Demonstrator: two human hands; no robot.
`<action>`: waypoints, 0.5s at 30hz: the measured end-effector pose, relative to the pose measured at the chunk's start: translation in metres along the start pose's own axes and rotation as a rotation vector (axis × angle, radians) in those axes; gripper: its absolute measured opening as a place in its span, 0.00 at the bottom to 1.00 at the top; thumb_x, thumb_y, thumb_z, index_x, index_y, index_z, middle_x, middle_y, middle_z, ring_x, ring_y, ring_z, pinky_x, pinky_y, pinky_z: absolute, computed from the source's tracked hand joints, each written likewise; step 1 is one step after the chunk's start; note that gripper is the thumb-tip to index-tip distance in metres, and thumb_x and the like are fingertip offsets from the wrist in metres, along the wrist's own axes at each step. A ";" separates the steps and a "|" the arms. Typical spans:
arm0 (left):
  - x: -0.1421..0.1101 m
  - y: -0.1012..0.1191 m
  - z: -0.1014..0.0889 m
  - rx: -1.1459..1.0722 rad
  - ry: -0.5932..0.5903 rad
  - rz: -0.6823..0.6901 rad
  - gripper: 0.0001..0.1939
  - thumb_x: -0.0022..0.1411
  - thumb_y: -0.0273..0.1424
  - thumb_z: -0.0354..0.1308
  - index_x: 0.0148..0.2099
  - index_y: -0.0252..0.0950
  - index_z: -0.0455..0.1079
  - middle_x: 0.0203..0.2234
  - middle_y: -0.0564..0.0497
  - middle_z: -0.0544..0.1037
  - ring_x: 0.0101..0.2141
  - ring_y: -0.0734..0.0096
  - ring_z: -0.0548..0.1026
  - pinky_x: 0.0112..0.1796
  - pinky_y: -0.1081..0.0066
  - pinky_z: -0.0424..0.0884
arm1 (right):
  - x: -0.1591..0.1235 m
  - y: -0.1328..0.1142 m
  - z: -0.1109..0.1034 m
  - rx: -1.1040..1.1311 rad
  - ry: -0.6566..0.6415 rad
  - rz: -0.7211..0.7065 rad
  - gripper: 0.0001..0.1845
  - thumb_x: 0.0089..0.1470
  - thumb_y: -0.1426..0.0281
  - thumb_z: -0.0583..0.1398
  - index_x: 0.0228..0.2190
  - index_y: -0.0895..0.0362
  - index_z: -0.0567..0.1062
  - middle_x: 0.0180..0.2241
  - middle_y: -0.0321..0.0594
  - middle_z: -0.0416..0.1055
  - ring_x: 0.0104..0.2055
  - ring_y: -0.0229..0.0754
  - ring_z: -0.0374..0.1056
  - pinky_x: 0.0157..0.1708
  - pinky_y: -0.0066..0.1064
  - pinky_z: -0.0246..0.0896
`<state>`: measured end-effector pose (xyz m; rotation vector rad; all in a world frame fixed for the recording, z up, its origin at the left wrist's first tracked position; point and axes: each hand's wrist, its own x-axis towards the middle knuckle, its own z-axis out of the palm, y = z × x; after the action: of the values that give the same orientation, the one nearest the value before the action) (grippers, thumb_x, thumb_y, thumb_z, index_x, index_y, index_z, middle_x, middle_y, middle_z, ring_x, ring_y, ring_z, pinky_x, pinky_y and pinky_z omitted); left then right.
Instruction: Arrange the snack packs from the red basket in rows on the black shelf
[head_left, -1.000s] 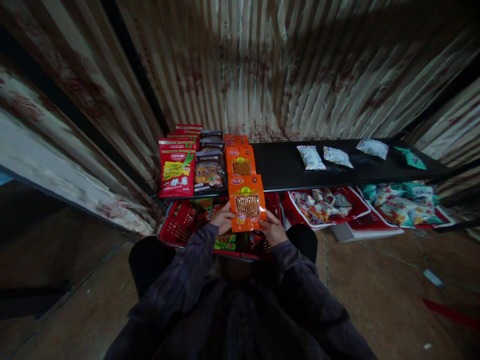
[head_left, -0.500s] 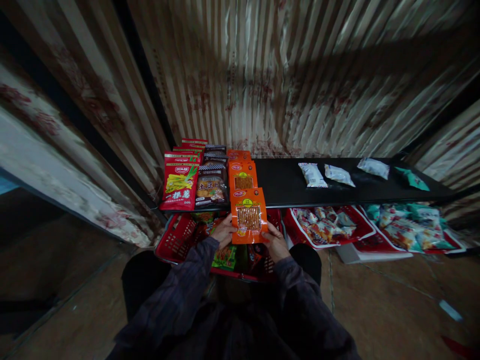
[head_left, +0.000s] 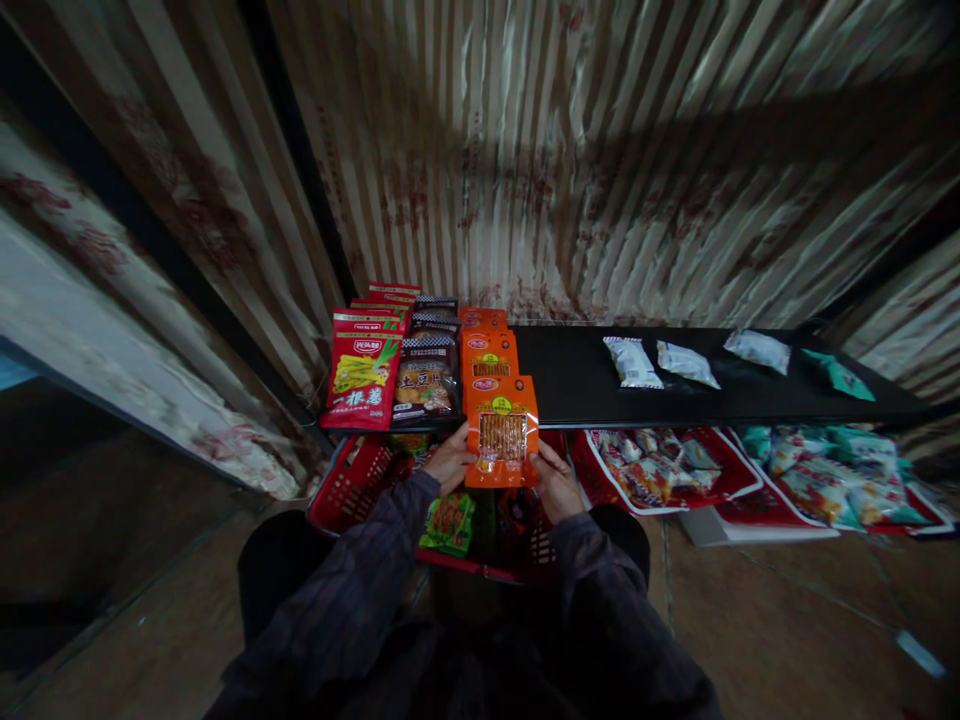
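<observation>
Between my two hands is an orange snack packet (head_left: 502,440) with a clear window showing brown sticks. My left hand (head_left: 450,462) grips its lower left edge, and my right hand (head_left: 556,480) grips its lower right edge. The packet's upper part overlaps the front of the black shelf (head_left: 570,385). Behind it more orange packets (head_left: 489,352) stand in a row. To their left are dark brown potato snack bags (head_left: 426,378), then red snack bags (head_left: 364,375) with a green and yellow picture. Some fingertips are hidden behind the packet.
Below the shelf, a red basket (head_left: 352,490) holds green packets (head_left: 448,522). Two more red baskets at right hold small packets (head_left: 660,465) and teal-white bags (head_left: 836,470). White packets (head_left: 634,362) and a teal packet (head_left: 838,375) lie on the shelf. A striped curtain (head_left: 540,200) hangs behind.
Both hands still hold the orange packet, which is nearly in the same place at the shelf front. The view has shifted slightly.
</observation>
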<state>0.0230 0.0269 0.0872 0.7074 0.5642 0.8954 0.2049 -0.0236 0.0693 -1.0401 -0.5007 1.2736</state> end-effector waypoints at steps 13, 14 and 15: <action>0.017 0.016 0.003 0.012 0.038 0.004 0.31 0.42 0.17 0.61 0.51 0.38 0.74 0.37 0.49 0.81 0.42 0.59 0.80 0.48 0.62 0.73 | 0.024 -0.010 0.011 -0.035 0.015 -0.002 0.24 0.34 0.61 0.73 0.37 0.54 0.82 0.35 0.39 0.82 0.37 0.48 0.78 0.36 0.37 0.74; 0.019 0.019 0.005 0.005 0.051 0.009 0.29 0.44 0.18 0.62 0.51 0.38 0.74 0.38 0.49 0.81 0.42 0.59 0.80 0.48 0.61 0.73 | 0.025 -0.010 0.013 -0.036 0.027 0.004 0.24 0.33 0.62 0.73 0.37 0.54 0.82 0.34 0.39 0.82 0.37 0.48 0.78 0.36 0.37 0.75; 0.021 0.022 0.007 -0.004 0.065 0.020 0.28 0.45 0.19 0.63 0.52 0.38 0.74 0.38 0.48 0.81 0.42 0.59 0.80 0.48 0.60 0.73 | 0.027 -0.011 0.014 -0.039 0.036 0.009 0.25 0.32 0.62 0.74 0.37 0.54 0.82 0.34 0.39 0.82 0.37 0.48 0.78 0.35 0.36 0.75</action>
<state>0.0280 0.0520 0.1048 0.6832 0.6143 0.9406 0.2068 0.0073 0.0794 -1.0970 -0.4963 1.2550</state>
